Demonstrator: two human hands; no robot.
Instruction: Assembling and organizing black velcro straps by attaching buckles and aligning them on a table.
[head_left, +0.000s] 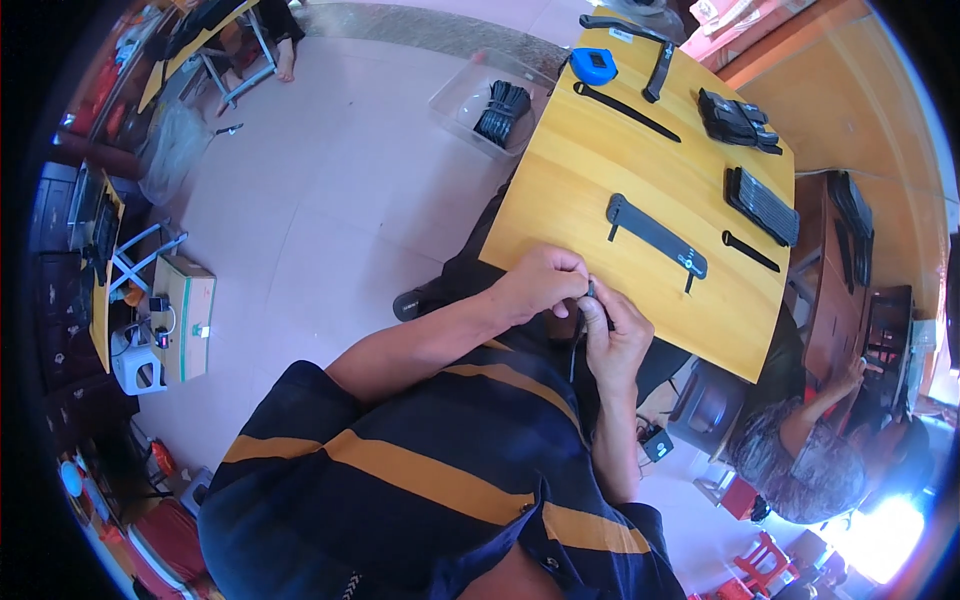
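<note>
At the yellow table [560, 180], left hand [545, 282] and right hand [618, 335] pinch a small dark piece [590, 288], probably best kept steady.

Apparently small workshop set up in home-like room. Workshop signs: wooden table [560, 160] bearing flat black straps [762, 206], some laid singly, some stacked; blue tape measure [594, 66] near straps; clear plastic bin [455, 88] on floor [290, 220], bundle of dark strips [503, 113] inside; co-worker [800, 465] at right, near brown table [828, 250] with more dark pieces; folding-leg table [101, 310] at left, cardboard box [185, 318] beside it. Home-like signs: pale tiled floor, dark drawer units [62, 290], pink cloth [740, 20], plastic stool [138, 372].
</note>
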